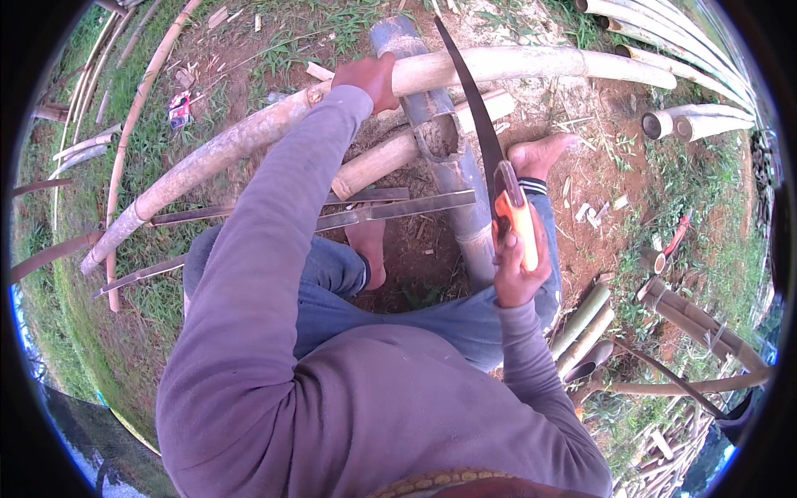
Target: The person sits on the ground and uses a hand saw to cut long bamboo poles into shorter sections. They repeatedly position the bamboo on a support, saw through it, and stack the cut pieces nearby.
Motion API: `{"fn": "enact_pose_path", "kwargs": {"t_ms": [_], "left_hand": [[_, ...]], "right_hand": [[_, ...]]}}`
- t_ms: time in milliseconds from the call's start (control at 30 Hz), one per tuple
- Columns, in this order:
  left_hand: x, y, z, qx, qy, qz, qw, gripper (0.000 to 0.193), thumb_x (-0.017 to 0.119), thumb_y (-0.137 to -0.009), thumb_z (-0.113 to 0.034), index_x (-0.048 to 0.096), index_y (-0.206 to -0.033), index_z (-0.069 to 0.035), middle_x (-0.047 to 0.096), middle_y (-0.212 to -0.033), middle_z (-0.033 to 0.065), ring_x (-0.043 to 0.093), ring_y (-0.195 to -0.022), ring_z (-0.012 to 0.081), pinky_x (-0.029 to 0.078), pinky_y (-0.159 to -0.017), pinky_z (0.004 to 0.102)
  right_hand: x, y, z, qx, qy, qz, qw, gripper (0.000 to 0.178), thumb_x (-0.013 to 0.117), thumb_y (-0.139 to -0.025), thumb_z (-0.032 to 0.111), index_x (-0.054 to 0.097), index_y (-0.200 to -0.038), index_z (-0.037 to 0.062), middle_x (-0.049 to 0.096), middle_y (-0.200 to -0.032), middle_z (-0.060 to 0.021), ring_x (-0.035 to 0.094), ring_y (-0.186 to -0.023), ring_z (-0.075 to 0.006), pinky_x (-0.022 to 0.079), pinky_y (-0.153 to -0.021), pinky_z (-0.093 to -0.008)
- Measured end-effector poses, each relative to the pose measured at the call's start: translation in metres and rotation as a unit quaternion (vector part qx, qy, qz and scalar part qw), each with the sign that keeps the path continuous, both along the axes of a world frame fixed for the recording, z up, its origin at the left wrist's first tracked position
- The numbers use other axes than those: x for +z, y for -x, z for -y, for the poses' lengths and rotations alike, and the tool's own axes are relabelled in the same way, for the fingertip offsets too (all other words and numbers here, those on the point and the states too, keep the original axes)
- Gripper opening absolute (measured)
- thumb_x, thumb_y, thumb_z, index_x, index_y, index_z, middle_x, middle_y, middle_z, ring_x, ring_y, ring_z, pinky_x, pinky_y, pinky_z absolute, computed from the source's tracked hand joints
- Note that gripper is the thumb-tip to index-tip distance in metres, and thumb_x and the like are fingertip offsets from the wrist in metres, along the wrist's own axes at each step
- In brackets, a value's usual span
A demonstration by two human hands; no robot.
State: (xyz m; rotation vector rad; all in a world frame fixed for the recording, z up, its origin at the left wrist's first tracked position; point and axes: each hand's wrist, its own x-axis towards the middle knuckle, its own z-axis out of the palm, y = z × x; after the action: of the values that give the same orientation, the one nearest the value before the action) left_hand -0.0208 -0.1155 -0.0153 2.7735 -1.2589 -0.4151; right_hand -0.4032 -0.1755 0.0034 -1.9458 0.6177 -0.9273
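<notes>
My left hand (369, 81) is wrapped round a long pale bamboo pole (515, 70) that runs across in front of me. In my right hand (528, 267) is a handsaw with an orange handle and a long, dark curved blade (479, 112). The blade points away from me and passes over the pole, right of my left hand; whether its teeth touch the pole, I cannot tell. Under the pole lies a thick dark bamboo log (475, 236) with a notch cut in it. A shorter bamboo piece (378, 163) crosses that log.
Narrow split strips (398, 209) lie across near my knees. Several pale poles (664, 29) are stacked at far right. Cut bamboo pieces (583, 324) and a red-handled tool (677, 234) lie to my right. My bare foot (540, 156) rests beside the log.
</notes>
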Motion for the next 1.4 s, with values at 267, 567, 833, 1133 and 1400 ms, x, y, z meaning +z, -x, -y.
{"fn": "enact_pose_path", "kwargs": {"t_ms": [267, 567, 833, 1133, 1400], "left_hand": [[0.009, 0.000, 0.005, -0.004, -0.008, -0.008, 1.000, 0.067, 0.089, -0.077, -0.038, 0.064, -0.132, -0.008, 0.078, -0.119, 0.0151, 0.076, -0.110, 0.0364, 0.060, -0.097, 0.0497], [0.010, 0.002, 0.010, -0.001, -0.018, -0.020, 1.000, 0.069, 0.089, -0.075, -0.039, 0.065, -0.133, -0.010, 0.078, -0.118, 0.0177, 0.075, -0.110, 0.0375, 0.059, -0.099, 0.0506], [0.013, -0.014, 0.004, 0.006, -0.028, -0.037, 0.999, 0.070, 0.089, -0.074, -0.039, 0.066, -0.133, -0.010, 0.078, -0.117, 0.0170, 0.076, -0.110, 0.0359, 0.060, -0.099, 0.0495], [0.010, -0.012, 0.021, -0.018, -0.014, -0.012, 1.000, 0.073, 0.088, -0.072, -0.040, 0.065, -0.134, -0.010, 0.078, -0.116, 0.0179, 0.076, -0.108, 0.0380, 0.060, -0.096, 0.0497], [-0.008, -0.034, 0.004, -0.014, -0.016, -0.041, 0.999, 0.071, 0.088, -0.070, -0.041, 0.067, -0.132, -0.011, 0.079, -0.113, 0.0184, 0.076, -0.106, 0.0377, 0.061, -0.094, 0.0497]], "right_hand": [[0.002, -0.078, 0.030, -0.002, -0.028, -0.002, 1.000, 0.044, 0.071, -0.104, 0.013, 0.063, -0.142, -0.0068, 0.074, -0.130, -0.0222, 0.075, -0.111, -0.0230, 0.059, -0.096, -0.0343], [-0.007, -0.069, 0.030, 0.011, -0.082, 0.021, 0.996, 0.044, 0.071, -0.105, 0.015, 0.062, -0.142, -0.0074, 0.076, -0.124, -0.0197, 0.071, -0.106, -0.0181, 0.059, -0.088, -0.0337], [-0.001, -0.006, -0.002, -0.002, -0.077, -0.011, 0.997, 0.050, 0.068, -0.105, 0.017, 0.058, -0.145, -0.0120, 0.071, -0.136, -0.0256, 0.073, -0.120, -0.0300, 0.058, -0.101, -0.0403], [0.003, -0.111, 0.046, 0.012, -0.110, 0.021, 0.994, 0.043, 0.072, -0.103, 0.011, 0.063, -0.141, -0.0064, 0.074, -0.127, -0.0203, 0.072, -0.108, -0.0235, 0.058, -0.093, -0.0345], [-0.014, 0.028, -0.012, 0.009, -0.083, -0.012, 0.996, 0.050, 0.070, -0.103, 0.013, 0.057, -0.145, -0.0118, 0.072, -0.134, -0.0258, 0.072, -0.124, -0.0317, 0.057, -0.104, -0.0393]]}}
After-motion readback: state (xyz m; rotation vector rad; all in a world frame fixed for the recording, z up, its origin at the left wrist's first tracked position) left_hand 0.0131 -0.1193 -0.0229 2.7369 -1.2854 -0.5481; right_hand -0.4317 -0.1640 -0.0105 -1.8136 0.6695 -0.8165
